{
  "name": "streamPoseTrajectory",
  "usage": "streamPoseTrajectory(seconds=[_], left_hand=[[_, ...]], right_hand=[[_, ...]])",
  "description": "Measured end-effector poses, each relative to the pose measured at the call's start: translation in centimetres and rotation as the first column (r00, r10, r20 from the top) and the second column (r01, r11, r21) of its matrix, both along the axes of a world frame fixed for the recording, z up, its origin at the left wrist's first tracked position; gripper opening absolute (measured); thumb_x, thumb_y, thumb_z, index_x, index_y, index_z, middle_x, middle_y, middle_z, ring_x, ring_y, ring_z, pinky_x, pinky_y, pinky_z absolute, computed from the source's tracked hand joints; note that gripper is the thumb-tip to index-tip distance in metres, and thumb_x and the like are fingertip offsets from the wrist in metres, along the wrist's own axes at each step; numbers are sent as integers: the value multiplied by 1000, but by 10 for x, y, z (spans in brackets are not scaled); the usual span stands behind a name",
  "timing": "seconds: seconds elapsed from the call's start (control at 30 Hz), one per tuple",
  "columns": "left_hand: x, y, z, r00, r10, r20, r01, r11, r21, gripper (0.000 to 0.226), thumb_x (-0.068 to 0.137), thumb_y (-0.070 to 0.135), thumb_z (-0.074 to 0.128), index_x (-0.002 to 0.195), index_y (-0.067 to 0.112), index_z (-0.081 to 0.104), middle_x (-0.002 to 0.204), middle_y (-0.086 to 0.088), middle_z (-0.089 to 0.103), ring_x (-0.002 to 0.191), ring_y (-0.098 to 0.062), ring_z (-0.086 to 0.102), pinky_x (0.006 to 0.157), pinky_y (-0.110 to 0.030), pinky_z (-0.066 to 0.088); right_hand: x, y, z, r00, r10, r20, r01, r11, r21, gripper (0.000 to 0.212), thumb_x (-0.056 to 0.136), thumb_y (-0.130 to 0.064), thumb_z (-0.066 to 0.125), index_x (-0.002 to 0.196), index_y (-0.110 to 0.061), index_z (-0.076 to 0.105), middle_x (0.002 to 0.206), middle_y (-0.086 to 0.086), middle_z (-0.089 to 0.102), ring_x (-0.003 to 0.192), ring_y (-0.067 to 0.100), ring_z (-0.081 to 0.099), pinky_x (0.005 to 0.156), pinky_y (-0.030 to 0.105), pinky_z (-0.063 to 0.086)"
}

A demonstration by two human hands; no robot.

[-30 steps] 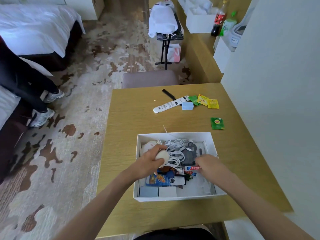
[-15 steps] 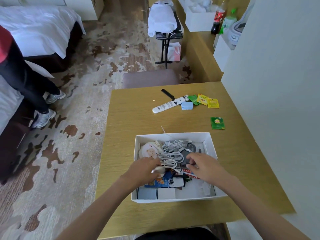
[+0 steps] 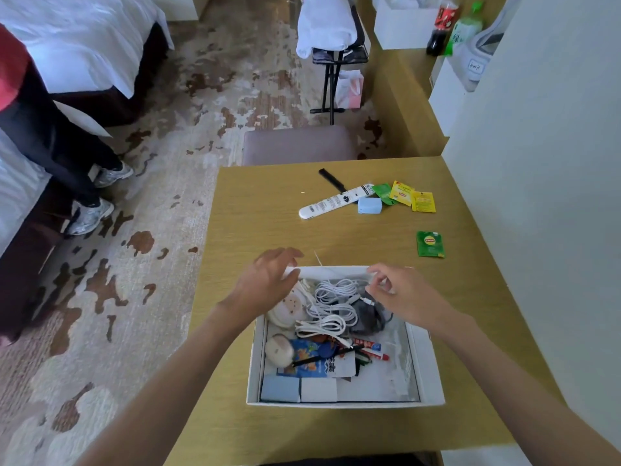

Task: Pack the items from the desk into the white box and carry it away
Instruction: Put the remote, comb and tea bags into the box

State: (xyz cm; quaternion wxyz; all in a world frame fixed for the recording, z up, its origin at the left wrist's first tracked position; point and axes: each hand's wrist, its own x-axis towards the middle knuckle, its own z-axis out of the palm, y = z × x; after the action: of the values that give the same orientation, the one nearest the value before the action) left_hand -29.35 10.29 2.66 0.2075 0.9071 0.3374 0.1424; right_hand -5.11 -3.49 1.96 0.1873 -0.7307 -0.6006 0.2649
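The white box (image 3: 433, 364) sits open on the wooden desk (image 3: 268, 213), near its front edge. Inside lie coiled white cables (image 3: 336, 307), a grey pouch (image 3: 366, 319), a toothpaste tube (image 3: 369, 348), a blue snack packet (image 3: 307, 358) and small blue and white boxes. My left hand (image 3: 268, 280) hovers over the box's far left corner, fingers apart. My right hand (image 3: 400, 290) is over the far rim with fingers curled by the cables. On the desk beyond lie a white remote (image 3: 336, 201), a black comb (image 3: 331, 179), a small blue box (image 3: 369, 205), yellow tea bags (image 3: 411, 196) and a green tea bag (image 3: 430, 243).
A white wall (image 3: 537, 196) borders the desk on the right. A grey chair (image 3: 299, 144) stands at the desk's far edge. A person's legs (image 3: 50, 136) stand by a bed on the left. A luggage rack (image 3: 336, 52) with white towels stands farther back.
Both hands have moved from the middle of the box toward its far rim. My left hand has let go of the pale round item, which now lies in the box.
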Motion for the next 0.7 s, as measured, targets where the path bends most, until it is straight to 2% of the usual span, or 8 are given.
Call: streamPoseTrajectory(seconds=[0.17,0.23,0.33,0.43,0.57,0.63,0.7], left_hand=[[48,32,-1,999,30,-34,-34,993,-115,25,94,23,48,115,18,60,106,3,66,91,-15,60,73,-36,54],[68,46,-6,997,27,-74,-38,987,-159,24,94,25,47,114,20,60,107,4,65,88,-15,62,72,-37,55],[97,67,-21,984,16,-180,-56,974,-220,25,94,26,45,114,22,59,111,2,65,95,-18,61,77,-36,54],[127,85,-40,958,-34,-284,-38,968,-246,26,94,27,44,114,21,59,115,-2,64,103,-22,59,85,-38,51],[168,103,-64,928,-74,-366,-22,967,-252,24,91,28,44,109,21,60,113,-2,64,105,-25,59,87,-40,50],[186,115,-76,916,-67,-395,-37,968,-249,23,91,26,44,107,21,59,112,-1,64,105,-24,59,85,-40,50],[198,129,-85,896,-28,-443,-73,975,-209,25,90,25,44,112,19,56,116,-2,62,108,-25,57,84,-38,48]], right_hand=[[26,19,6,996,-88,-22,88,996,25,32,94,-34,54,124,-23,55,98,-15,62,91,5,57,78,27,50],[40,29,2,989,-146,-19,147,988,43,30,94,-34,55,122,-21,58,96,-15,59,90,6,57,76,25,48],[65,51,-12,971,-239,9,239,970,51,28,93,-28,56,119,-17,60,91,-16,57,84,3,55,70,18,43],[97,68,-39,930,-368,3,368,929,-25,25,93,-23,57,116,-14,61,101,-5,63,91,10,58,77,24,46],[140,73,-79,819,-573,-5,568,813,-126,23,89,-10,55,110,-6,63,107,13,66,96,26,61,78,31,44],[161,75,-95,802,-595,55,595,785,-171,28,87,-10,55,115,-7,62,113,18,64,104,36,58,90,41,46],[179,78,-110,825,-530,198,565,782,-264,44,88,-13,54,132,-13,53,129,20,56,121,38,46,107,45,33]])
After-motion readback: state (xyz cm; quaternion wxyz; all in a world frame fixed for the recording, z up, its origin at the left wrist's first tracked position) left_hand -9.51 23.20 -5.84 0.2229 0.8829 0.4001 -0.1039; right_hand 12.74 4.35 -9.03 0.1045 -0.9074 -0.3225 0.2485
